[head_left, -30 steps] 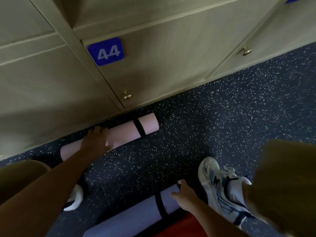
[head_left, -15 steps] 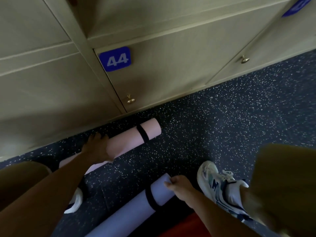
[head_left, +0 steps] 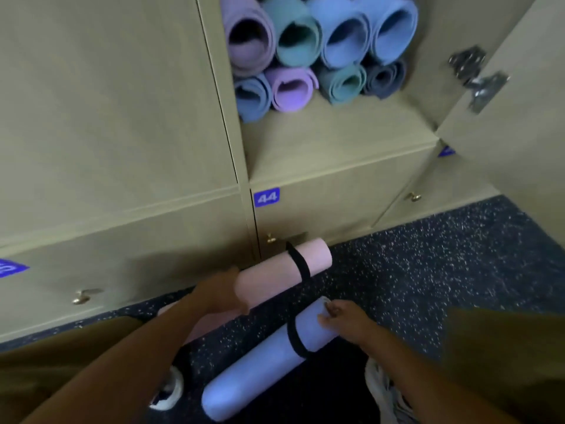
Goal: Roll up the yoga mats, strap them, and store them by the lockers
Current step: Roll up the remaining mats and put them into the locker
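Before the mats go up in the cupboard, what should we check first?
1. Pink mat rolled, black strap on: ok.
2. Lavender mat rolled and strapped: ok.
3. Left hand grips the pink mat: ok.
4. Right hand holds the lavender mat's end: ok.
5. Cupboard door open: ok.
6. Room among the stored mats: cannot tell; the stack looks full, with bare shelf in front.
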A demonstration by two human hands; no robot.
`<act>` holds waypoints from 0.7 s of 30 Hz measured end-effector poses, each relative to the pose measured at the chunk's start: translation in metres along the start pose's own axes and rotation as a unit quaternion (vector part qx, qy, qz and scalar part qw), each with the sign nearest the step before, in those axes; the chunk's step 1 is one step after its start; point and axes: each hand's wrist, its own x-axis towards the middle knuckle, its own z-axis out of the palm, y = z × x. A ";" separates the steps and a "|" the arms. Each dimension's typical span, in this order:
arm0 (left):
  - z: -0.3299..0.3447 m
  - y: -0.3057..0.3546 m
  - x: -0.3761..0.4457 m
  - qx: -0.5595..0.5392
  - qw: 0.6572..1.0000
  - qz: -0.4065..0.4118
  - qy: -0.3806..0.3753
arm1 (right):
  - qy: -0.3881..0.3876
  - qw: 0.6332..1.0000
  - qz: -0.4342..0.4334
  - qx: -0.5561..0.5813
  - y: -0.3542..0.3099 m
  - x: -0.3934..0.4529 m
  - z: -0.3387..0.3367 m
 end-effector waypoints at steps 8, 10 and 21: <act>-0.040 0.026 -0.090 -0.062 0.991 0.049 0.105 | 0.113 0.986 -0.126 -0.004 -0.058 -0.074 -0.058; -0.042 0.033 -0.118 -0.105 0.985 0.069 0.120 | 0.147 0.976 -0.157 0.018 -0.069 -0.093 -0.067; -0.017 0.074 -0.239 -0.489 0.848 0.175 0.108 | 0.197 0.929 -0.288 0.127 -0.156 -0.217 -0.119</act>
